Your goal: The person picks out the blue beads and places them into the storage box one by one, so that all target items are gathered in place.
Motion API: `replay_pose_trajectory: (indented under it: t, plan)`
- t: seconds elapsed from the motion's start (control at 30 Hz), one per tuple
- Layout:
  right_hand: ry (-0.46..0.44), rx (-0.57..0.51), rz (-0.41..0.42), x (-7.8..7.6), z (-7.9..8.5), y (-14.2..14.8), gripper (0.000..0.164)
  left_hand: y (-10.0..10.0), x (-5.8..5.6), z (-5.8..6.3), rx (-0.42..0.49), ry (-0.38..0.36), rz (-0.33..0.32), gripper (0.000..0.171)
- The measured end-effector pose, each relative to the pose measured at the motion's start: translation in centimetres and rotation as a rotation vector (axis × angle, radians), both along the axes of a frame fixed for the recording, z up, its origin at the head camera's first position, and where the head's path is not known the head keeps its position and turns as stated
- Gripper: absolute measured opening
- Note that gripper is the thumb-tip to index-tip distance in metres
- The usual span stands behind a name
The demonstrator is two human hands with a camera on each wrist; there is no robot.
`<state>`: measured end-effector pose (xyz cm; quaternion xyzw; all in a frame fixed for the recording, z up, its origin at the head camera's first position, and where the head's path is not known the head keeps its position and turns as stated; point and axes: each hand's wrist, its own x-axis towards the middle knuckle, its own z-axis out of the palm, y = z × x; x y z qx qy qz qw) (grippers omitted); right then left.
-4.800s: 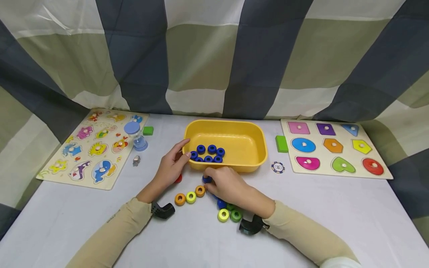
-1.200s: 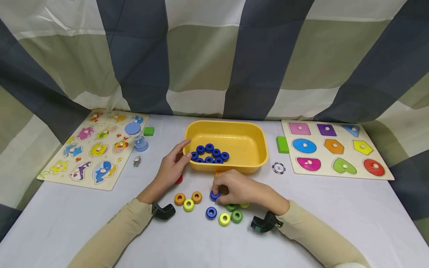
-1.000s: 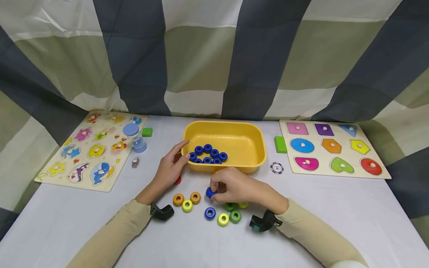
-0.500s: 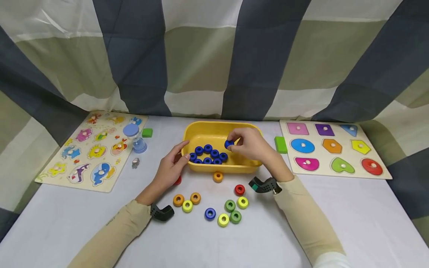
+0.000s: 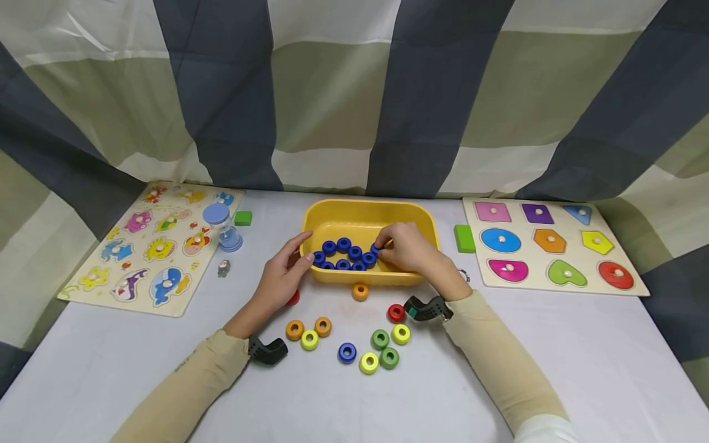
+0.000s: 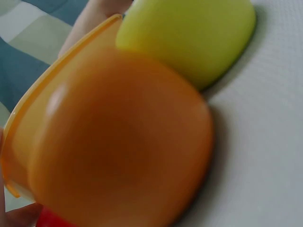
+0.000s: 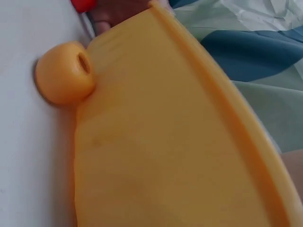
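In the head view my left hand (image 5: 281, 275) holds the left end of a yellow plastic tray (image 5: 382, 279), thumb and fingers at its rim. My right hand (image 5: 408, 246) reaches inside the tray and pinches a blue bead (image 5: 375, 249), partly covered by the fingertips. Several other blue beads (image 5: 343, 245) lie clustered in the tray's left half. One blue bead (image 5: 347, 353) is on the table before the tray. The right wrist view shows the tray's outer wall (image 7: 156, 127), with an orange bead (image 7: 66, 75) right at its foot.
Around the blue bead lie orange (image 5: 295, 330), yellow (image 5: 369, 363), green (image 5: 389, 358) and red beads (image 5: 396, 313). Peg puzzle boards, one with animals (image 5: 160, 249) and one with shapes (image 5: 554, 246), flank the tray. An hourglass (image 5: 224, 227) and green blocks (image 5: 464, 239) stand between.
My right hand has carried a blue bead from the table into the tray and lowered it beside the others. Earlier, other blue beads joined the cluster. My left hand has stayed at the rim.
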<state>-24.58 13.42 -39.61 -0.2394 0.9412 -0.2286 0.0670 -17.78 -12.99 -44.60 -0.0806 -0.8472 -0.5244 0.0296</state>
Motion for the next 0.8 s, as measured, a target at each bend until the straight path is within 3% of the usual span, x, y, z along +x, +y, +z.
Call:
replay_pose_trajectory:
  t: [0.53, 0.67, 0.73, 0.8]
  plan:
    - [-0.078, -0.063, -0.004, 0.1, 0.1, 0.1, 0.018, 0.1, 0.0, 0.0, 0.018, -0.001, -0.002, 0.046]
    - [0.006, -0.115, -0.002, 1.7, 1.4, 0.3, 0.018, 0.2, 0.0, -0.2, 0.023, -0.001, -0.011, 0.047]
    - [0.082, -0.173, 0.062, 3.1, 2.5, 0.2, 0.017, 0.1, 0.0, -0.2, 0.019, 0.001, -0.013, 0.046]
    - [0.143, -0.236, 0.182, 5.0, 3.3, -0.1, 0.014, 0.1, -0.1, -0.2, 0.017, 0.001, -0.009, 0.046]
